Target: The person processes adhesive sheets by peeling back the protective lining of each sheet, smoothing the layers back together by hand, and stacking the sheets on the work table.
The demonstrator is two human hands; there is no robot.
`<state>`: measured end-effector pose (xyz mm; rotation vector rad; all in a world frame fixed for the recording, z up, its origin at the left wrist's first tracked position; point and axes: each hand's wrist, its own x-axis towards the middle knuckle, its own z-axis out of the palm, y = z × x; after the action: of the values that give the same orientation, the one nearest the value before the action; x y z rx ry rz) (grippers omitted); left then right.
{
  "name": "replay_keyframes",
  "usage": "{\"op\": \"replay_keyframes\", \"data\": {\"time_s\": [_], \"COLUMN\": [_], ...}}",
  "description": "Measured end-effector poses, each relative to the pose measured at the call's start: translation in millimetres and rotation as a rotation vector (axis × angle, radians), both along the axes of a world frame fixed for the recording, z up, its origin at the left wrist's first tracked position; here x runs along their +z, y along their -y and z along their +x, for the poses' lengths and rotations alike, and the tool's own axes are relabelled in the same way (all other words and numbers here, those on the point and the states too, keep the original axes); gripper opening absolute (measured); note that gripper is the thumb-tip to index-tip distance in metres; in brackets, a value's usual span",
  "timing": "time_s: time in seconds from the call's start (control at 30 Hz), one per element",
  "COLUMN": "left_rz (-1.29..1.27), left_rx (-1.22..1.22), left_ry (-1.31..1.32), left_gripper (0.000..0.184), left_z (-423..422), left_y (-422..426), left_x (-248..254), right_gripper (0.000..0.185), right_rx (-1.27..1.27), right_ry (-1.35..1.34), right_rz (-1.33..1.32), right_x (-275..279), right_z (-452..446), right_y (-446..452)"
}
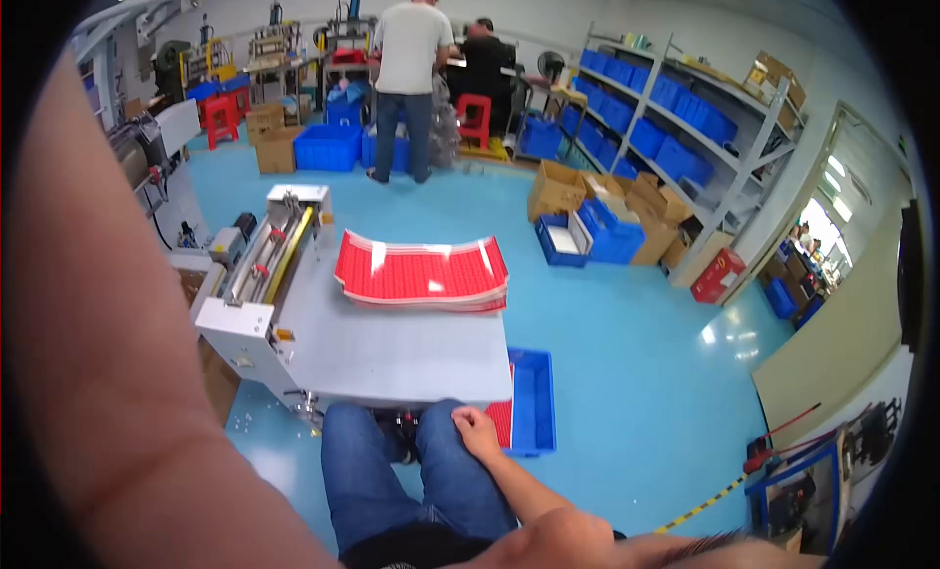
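Observation:
My right hand (476,432) rests on my right knee, its fingers loosely bent with nothing visible in them. My left forearm (127,354) rises large and blurred along the left side, close to the camera; the left hand itself is out of view. Ahead of my knees, a stack of red printed sheets (423,271) with pale edges lies curled on a grey-white machine table (401,358). To its left stands a roller machine (262,265) with a yellow bar. Beside my right hand, a blue bin (532,403) holds more red sheets (500,422).
Cardboard boxes (556,189) and blue crates (609,231) stand before shelves (700,128) of blue bins at right. At the back, a person in a white shirt (412,50) stands near a seated person in black (487,70). Red stools (474,118) and presses line that wall.

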<state>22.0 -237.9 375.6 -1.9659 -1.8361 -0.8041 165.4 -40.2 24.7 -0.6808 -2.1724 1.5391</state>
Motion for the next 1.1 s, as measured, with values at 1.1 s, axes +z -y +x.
{"op": "replay_keyframes", "data": {"time_s": [1.1], "left_rz": [-0.296], "left_rx": [1.211], "left_ry": [0.866], "left_gripper": [0.056], "left_z": [-292.3], "left_y": [-70.9], "left_x": [-284.2], "right_gripper": [0.013], "right_rx": [0.068], "right_ry": [0.052], "right_rz": [0.387], "right_x": [30.0], "right_z": [-34.2], "right_y": [26.9]}}
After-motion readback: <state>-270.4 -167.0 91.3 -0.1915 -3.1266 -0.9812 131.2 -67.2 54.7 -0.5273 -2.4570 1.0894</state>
